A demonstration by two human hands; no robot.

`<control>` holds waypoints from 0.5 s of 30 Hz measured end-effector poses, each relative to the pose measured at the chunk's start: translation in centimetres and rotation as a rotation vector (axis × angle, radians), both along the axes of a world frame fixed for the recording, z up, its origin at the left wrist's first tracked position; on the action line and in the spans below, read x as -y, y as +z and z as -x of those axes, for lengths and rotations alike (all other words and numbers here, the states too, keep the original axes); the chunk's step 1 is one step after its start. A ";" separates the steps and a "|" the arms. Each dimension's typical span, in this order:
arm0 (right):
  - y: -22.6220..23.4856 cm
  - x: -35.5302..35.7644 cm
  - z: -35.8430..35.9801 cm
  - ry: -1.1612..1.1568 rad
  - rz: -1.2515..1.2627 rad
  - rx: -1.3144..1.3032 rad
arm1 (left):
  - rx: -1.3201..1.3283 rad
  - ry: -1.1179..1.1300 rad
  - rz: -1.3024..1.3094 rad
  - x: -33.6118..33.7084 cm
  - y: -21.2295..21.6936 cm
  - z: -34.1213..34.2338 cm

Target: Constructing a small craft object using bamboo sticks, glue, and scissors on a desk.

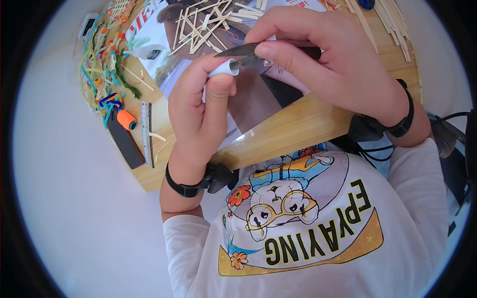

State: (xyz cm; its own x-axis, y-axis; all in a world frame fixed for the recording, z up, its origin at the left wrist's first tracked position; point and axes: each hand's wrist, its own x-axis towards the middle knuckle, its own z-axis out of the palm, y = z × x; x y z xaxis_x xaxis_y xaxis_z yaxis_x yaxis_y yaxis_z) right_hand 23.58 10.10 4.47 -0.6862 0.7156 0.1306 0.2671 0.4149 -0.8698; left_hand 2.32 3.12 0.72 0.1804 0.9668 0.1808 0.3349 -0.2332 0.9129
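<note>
My left hand (196, 99) is closed on a short white tube (221, 68), pinched between thumb and fingers, with its open end facing right. My right hand (328, 59) grips dark metal scissors (241, 51), thumb on top and fingers behind. The blades are spread: the upper one passes above the tube, and the lower one reaches its open end. How deep that tip sits inside I cannot tell. Below both hands lies a large printed picture sheet (248, 107). Beyond them, a loose pile of thin pale wooden strips (203, 27) rests on it.
Tangled coloured yarn (94, 74) runs along the wooden table's (283, 134) left edge. Near it are a glue bottle (146, 52), an orange thread spool (126, 119), a clear ruler (146, 129) and a dark block (125, 141). More wooden strips (392, 25) lie far right.
</note>
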 end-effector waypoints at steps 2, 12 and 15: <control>1.5 0.5 0.4 -0.029 -0.015 0.010 | 0.078 -0.025 0.039 -0.1 0.2 -0.1; 1.0 -0.2 -0.2 0.064 0.252 -0.089 | 0.197 -0.058 0.107 -0.2 0.5 -0.6; -0.5 0.1 0.2 0.054 0.351 -0.286 | 0.170 -0.076 0.092 -0.3 0.4 -0.5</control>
